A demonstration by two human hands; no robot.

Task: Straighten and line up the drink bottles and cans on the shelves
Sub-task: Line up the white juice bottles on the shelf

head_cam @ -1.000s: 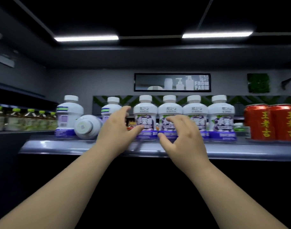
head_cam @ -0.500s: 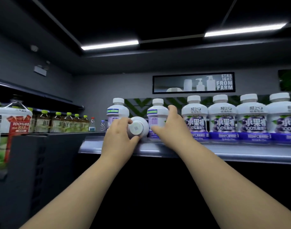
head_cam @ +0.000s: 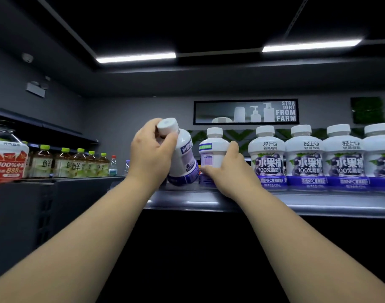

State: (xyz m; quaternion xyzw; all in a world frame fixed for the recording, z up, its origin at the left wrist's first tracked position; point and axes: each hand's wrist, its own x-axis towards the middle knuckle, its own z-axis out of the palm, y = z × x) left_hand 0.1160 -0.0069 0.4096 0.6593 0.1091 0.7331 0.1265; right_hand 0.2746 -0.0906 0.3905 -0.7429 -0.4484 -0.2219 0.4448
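left grip (head_cam: pixel 152 154) clamped on tilted bottle (head_cam: pixel 185 163), cap up-left | right grip (head_cam: pixel 227 172) clamped on upright bottle (head_cam: pixel 213 154)

One person, two arms in view. The left forearm (head_cam: pixel 78 239) is bare along its whole visible length, from the near lower-left edge up to the wrist; surface smooth and even. The right forearm (head_cam: pixel 300 241) is likewise bare, from the near lower-right edge up to the wrist. The left hand (head_cam: pixel 151 158) is bare. The right hand (head_cam: pixel 229 173) is bare. Fingernails are too blurred to assess. Everything above the forearms lies outside the view.
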